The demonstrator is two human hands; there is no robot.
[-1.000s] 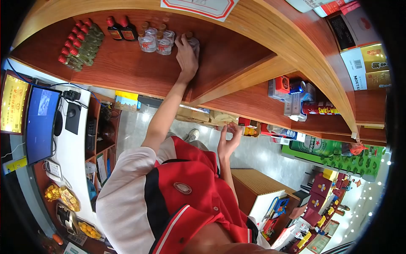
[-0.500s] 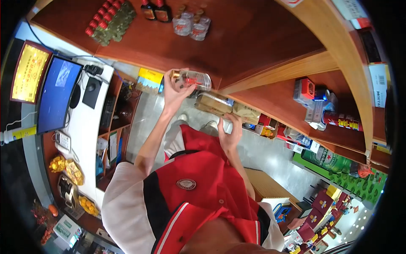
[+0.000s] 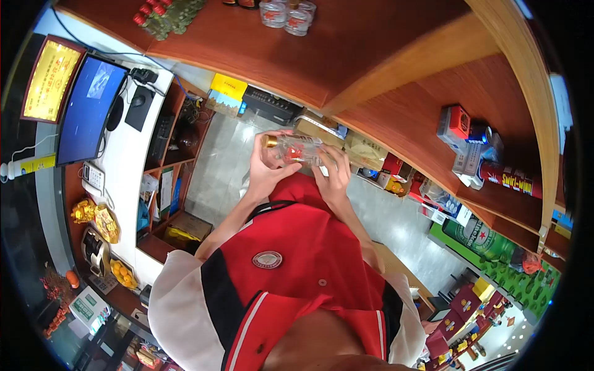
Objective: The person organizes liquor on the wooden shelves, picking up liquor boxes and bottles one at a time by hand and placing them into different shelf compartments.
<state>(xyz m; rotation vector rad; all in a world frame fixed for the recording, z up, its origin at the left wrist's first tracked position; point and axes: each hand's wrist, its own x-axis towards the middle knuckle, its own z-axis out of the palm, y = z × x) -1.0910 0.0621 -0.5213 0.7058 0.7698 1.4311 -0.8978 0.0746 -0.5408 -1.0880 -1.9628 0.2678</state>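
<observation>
A clear glass bottle (image 3: 299, 152) with a gold cap and red print lies sideways between my two hands, in front of the red shirt. My left hand (image 3: 265, 174) is closed around the capped end, thumb along the near side. At the base end, my right hand (image 3: 335, 173) grips the bottle with fingers over it and thumb below. On the wooden shelf (image 3: 260, 59) beyond stand clear bottles (image 3: 297, 22) with red marks and a cluster of red-capped green bottles (image 3: 172, 18). Dark bottles are cut off at the top edge.
To the left, a white desk (image 3: 127, 185) carries a monitor (image 3: 90, 114), a calculator (image 3: 93, 176) and gold ornaments (image 3: 106, 222). Cardboard boxes (image 3: 318, 131) lie under the shelf. A spray can (image 3: 508, 180) and small boxes (image 3: 455, 123) occupy the right-hand shelf.
My left hand has brought the bottle down and right, away from the shelf edge. My right hand has moved up from below the shelf and taken hold of the bottle's base end.
</observation>
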